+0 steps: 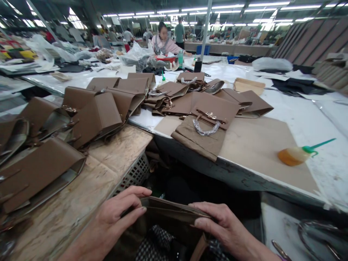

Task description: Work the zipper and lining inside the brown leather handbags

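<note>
Low in the head view, both my hands hold a brown leather bag [168, 214] by its open top edge. My left hand [119, 214] curls its fingers over the left part of the rim. My right hand [220, 224] pinches the rim on the right. A checked dark lining shows inside the bag. Another brown bag with a plastic-wrapped handle [206, 127] lies on the white table [312, 119] ahead, hanging over its edge.
Several brown bags [89, 116] are stacked on a worn wooden bench [114, 152] at left. More bags [168, 94] lie mid-table. An orange glue bottle with a green nozzle [299, 154] rests at right. A seated person [164, 41] works at the far end. Scissors [318, 235] lie bottom right.
</note>
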`<state>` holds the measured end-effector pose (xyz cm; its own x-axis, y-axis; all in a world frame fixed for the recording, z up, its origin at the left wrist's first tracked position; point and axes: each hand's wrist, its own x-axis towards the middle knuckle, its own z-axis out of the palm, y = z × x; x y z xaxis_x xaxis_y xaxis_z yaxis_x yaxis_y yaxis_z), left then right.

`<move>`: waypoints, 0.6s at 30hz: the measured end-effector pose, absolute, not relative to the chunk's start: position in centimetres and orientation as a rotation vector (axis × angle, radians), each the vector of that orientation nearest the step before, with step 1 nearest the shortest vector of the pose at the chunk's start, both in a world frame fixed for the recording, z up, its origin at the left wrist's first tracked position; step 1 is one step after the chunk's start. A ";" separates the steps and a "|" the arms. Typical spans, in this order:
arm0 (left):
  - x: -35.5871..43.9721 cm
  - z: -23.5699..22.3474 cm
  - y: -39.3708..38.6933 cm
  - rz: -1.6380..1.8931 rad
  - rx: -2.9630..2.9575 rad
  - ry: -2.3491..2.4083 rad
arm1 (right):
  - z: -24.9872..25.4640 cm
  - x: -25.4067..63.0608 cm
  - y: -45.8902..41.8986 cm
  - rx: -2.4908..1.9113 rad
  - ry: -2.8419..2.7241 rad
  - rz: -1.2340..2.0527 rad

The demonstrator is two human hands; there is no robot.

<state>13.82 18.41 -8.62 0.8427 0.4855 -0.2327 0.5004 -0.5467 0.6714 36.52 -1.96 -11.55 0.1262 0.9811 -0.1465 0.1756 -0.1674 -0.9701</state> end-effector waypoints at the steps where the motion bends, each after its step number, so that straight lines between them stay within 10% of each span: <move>1: 13.6 -8.7 18.5 -0.042 2.238 0.712 | -11.5 36.5 -1.9 -1.516 -1.178 1.144; 18: 13.7 -8.1 18.1 -0.182 2.213 0.659 | -12.3 36.2 -2.0 -1.516 -1.345 0.852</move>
